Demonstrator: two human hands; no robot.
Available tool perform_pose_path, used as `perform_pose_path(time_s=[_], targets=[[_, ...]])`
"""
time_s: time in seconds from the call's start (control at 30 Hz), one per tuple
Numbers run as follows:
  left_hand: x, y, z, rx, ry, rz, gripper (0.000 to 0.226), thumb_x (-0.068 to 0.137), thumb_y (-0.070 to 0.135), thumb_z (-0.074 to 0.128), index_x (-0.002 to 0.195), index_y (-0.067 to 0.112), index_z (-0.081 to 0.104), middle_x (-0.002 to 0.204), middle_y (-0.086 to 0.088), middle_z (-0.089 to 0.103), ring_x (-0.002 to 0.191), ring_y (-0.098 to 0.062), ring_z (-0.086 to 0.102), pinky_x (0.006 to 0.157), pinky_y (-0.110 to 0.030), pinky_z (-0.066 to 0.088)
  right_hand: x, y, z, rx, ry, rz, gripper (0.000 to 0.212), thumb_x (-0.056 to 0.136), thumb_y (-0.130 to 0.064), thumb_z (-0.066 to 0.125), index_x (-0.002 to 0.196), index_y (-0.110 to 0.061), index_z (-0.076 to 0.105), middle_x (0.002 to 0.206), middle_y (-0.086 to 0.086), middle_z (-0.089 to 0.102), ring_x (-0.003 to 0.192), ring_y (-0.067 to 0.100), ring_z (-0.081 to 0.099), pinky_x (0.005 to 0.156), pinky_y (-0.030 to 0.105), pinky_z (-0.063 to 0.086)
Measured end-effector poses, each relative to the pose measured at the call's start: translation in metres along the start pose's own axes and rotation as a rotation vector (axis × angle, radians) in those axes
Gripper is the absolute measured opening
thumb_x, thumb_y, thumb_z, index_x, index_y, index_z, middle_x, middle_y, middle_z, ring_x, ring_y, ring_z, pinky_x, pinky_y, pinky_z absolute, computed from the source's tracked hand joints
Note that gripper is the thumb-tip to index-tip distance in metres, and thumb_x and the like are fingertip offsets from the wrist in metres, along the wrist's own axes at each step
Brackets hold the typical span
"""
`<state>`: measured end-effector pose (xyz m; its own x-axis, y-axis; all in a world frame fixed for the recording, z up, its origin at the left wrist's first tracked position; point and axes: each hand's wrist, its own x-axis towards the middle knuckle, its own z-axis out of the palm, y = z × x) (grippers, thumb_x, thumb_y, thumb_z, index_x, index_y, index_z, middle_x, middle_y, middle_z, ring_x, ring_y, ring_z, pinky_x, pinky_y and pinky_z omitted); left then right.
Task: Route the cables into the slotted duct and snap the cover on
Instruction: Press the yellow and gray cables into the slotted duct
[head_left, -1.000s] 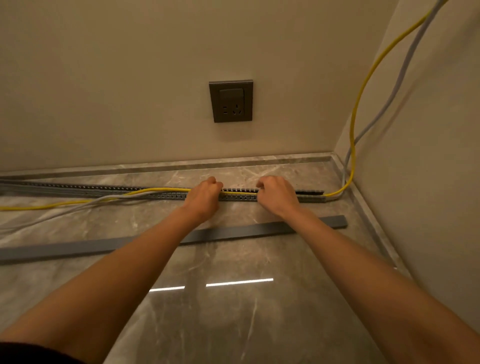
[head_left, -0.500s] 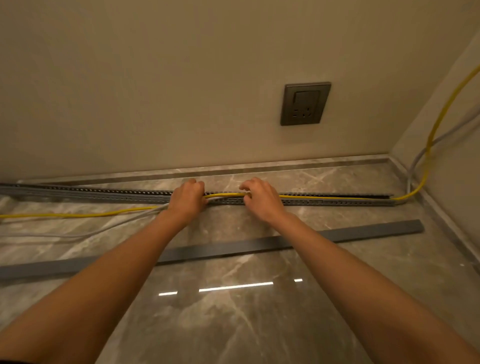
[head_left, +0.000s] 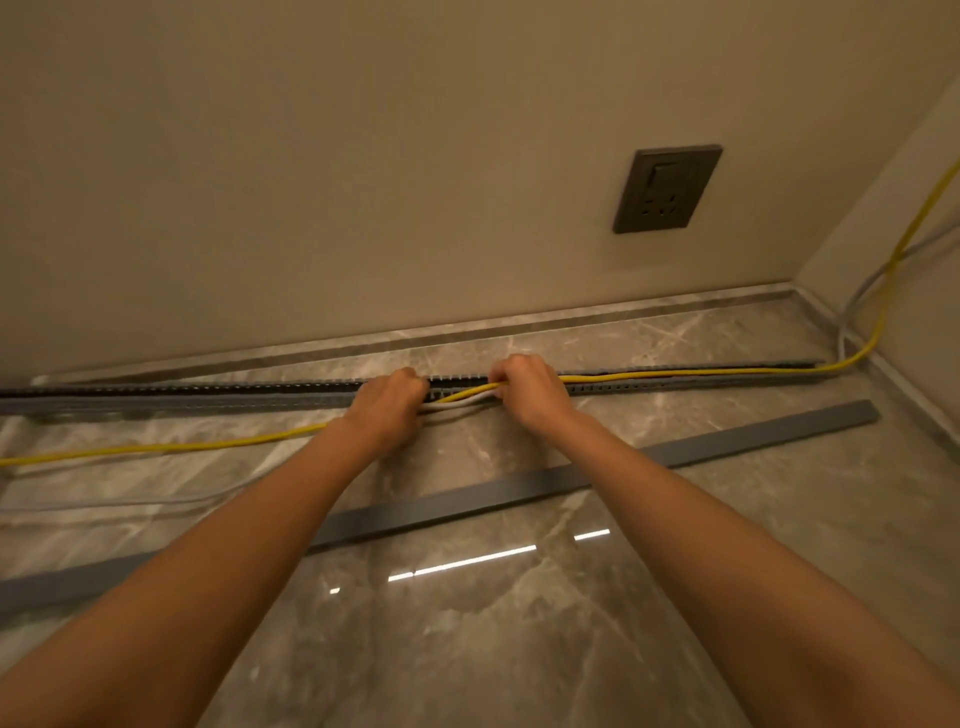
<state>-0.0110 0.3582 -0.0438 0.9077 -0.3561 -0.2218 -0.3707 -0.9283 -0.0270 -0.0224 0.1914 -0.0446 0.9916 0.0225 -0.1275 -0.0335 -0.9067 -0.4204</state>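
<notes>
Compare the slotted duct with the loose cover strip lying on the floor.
The slotted duct has toothed, slotted side walls; the cover strip is smooth and plain. The duct lies near the wall and roughly parallel to it; the cover lies nearer the person, angled across the floor. The duct's right part holds the yellow cable; the cover holds nothing and is not snapped on. Both are long, grey and flat on the floor.

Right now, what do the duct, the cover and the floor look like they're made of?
Duct: grey plastic, probably PVC, matte; the thin, evenly slotted walls suggest moulded plastic.
Cover: same grey, matte, a flat thin strip, likely matching plastic.
Floor: polished stone or marble-look tile, hard to say which; pale veins and sharp, mirror-like light reflections show a glossy finish.
</notes>
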Motion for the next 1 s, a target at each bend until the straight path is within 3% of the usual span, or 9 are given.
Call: perform_pose_path(time_s=[0.2,0.4,0.57,0.7,0.87,1.0], targets=[[0.001,0.003,-0.004,0.028,0.042,0.005,0.029,0.092,0.009,0.049,0.121,0.003,0.051,0.127,-0.015,0.051,0.111,-0.033,0.056,0.088,-0.04,0.048,0.001,0.003,-0.004,0.0,-0.044,-0.044,0.023,0.093,-0.005,0.049,0.11,-0.004,0.064,0.118,0.02,0.061,0.111,0.035,0.055,0.093,0.039,0.045],[0.009,-0.003,-0.02,0.044,0.251,-0.089,0.036,0.09,0.009,0.051,0.125,0.003,0.043,0.127,-0.016,0.054,0.122,-0.032,0.044,0.086,-0.043,0.048,0.003,0.003,-0.007,0.012,-0.039,-0.086,0.02,0.094,-0.006,0.047,0.106,-0.002,0.062,0.11,0.021,0.063,0.104,0.036,0.057,0.086,0.039,0.046],[0.017,0.002,-0.003,0.096,0.17,-0.135,0.034,0.096,0.008,0.04,0.13,0.008,0.045,0.125,-0.017,0.059,0.119,-0.033,0.05,0.09,-0.042,0.045,0.005,0.003,-0.007,-0.041,-0.036,-0.103,0.025,0.093,-0.003,0.046,0.11,-0.004,0.064,0.112,0.02,0.061,0.105,0.034,0.055,0.087,0.037,0.045],[0.02,-0.003,0.001,0.016,0.183,-0.129,0.029,0.096,0.008,0.04,0.123,0.006,0.05,0.127,-0.018,0.053,0.118,-0.035,0.049,0.091,-0.044,0.043,0.004,0.004,-0.002,-0.085,0.039,-0.135,0.028,0.095,-0.006,0.046,0.118,-0.005,0.062,0.118,0.017,0.051,0.113,0.029,0.045,0.094,0.036,0.042],[0.026,-0.011,-0.006,-0.178,0.202,-0.149,0.02,0.091,0.011,0.05,0.107,0.007,0.062,0.117,-0.017,0.06,0.107,-0.036,0.056,0.084,-0.041,0.047,0.006,0.003,-0.004,-0.08,0.04,-0.119,0.025,0.095,-0.007,0.049,0.117,-0.003,0.062,0.117,0.017,0.054,0.109,0.03,0.051,0.091,0.036,0.044],[0.025,-0.011,-0.012,-0.345,0.156,-0.18,0.027,0.084,0.023,0.063,0.108,0.012,0.066,0.115,-0.013,0.063,0.106,-0.032,0.058,0.08,-0.037,0.048,0.009,0.0,-0.004,0.027,0.072,-0.014,0.018,0.091,-0.007,0.057,0.108,-0.002,0.057,0.115,0.017,0.059,0.104,0.03,0.056,0.087,0.039,0.047]])
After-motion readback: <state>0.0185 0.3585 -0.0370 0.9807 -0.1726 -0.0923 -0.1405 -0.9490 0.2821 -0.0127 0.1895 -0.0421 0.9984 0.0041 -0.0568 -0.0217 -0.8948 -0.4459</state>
